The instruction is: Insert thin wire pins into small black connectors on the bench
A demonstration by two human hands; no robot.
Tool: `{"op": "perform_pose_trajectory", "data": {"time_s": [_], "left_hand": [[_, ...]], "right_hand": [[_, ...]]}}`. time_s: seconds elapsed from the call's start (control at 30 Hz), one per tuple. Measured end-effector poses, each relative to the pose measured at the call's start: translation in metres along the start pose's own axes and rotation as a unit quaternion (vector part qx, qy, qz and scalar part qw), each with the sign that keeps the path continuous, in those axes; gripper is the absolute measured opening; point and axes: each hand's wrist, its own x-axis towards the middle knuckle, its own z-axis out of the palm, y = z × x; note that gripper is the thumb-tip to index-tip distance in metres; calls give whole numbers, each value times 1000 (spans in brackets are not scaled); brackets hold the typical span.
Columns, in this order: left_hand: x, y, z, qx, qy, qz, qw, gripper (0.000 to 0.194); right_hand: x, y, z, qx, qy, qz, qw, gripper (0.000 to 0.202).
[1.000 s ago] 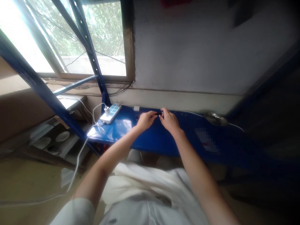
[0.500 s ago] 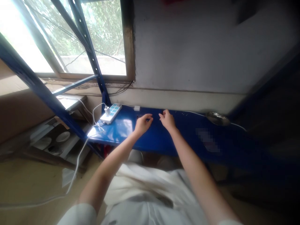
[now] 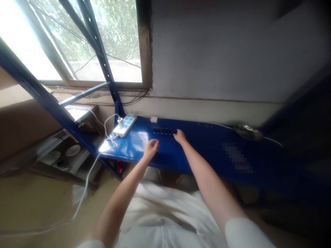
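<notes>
Several small black pieces [image 3: 162,131] stand in a short row on the blue shelf top [image 3: 168,151]; they are too small for me to tell their kind. At the right end of the row, my right hand [image 3: 180,136] has its fingertips pinched on a small black piece [image 3: 176,131], partly hidden by the fingers. My left hand [image 3: 150,149] hovers nearer the front edge, below the row's left end. Its fingers are curled closed, and what they hold, if anything, is hidden.
A white power strip [image 3: 125,125] with a plugged-in charger [image 3: 120,121] and cables lies at the left end. Behind the row sits a white adapter [image 3: 153,119]. A shiny round metal object [image 3: 248,132] rests at the back right. Blue rack posts [image 3: 107,74] rise by the window.
My left hand has come down and back toward the front edge. My right hand has lowered to the row's right end, and the black pieces now show between the hands.
</notes>
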Motion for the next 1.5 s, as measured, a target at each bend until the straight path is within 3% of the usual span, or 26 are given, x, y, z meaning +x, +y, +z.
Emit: {"op": "perform_pose_trajectory", "data": {"time_s": [0.37, 0.5, 0.57, 0.63, 0.73, 0.87, 1.0, 1.13, 1.27, 1.5], "left_hand": [[13, -3, 1, 24, 4, -1, 1000, 28], [24, -8, 2, 25, 8, -4, 1000, 26], [29, -12, 0, 9, 26, -16, 999, 25], [34, -16, -2, -11, 58, -28, 998, 25], [39, -24, -2, -37, 104, -33, 993, 25], [43, -31, 1, -69, 127, -40, 989, 26], [42, -32, 3, -77, 132, -43, 987, 25], [37, -29, 2, -31, 92, -53, 994, 21], [33, -25, 1, 15, 56, -56, 997, 19], [33, -24, 0, 14, 45, -63, 997, 19]], "right_hand": [[8, 0, 9, -22, -3, 28, 999, 17], [9, 9, 7, 32, 12, 22, 999, 25], [4, 20, 2, 86, 47, 20, 995, 35], [-6, 34, -6, 147, 119, 16, 982, 36], [-30, 54, -15, 239, 244, 28, 939, 29], [-62, 66, -18, 366, 261, 43, 892, 29], [-78, 65, -12, 405, 257, 66, 875, 30], [-82, 68, -8, 385, 254, 68, 885, 32], [-85, 69, -8, 327, 234, 64, 913, 36], [-91, 63, -14, 270, 192, 45, 943, 42]]}}
